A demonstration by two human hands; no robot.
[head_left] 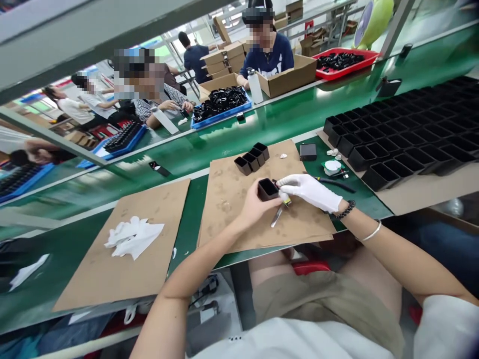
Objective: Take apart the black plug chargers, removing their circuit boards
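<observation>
My bare left hand (256, 207) is wrapped round a black open-topped plastic box (268, 188), its opening tilted up towards me. On my right hand (309, 190) is a white glove; its fingers are pinched together at the box's right side, on something too small to make out. Just below those fingers a small white and yellow piece (286, 199) shows. A metal blade-like tool (277, 217) lies on the cardboard sheet (239, 229) under my hands. Beyond them, several similar black boxes (251, 159) stand in a short row.
At right, many black boxes (381, 174) stand in rows on cardboard. Nearer are a dark block (308, 151), a white round item (332, 167) and a black cable-like strip (337, 184). White cloth (134, 237) lies on the left cardboard. Co-workers sit across the green conveyor belt (187, 152).
</observation>
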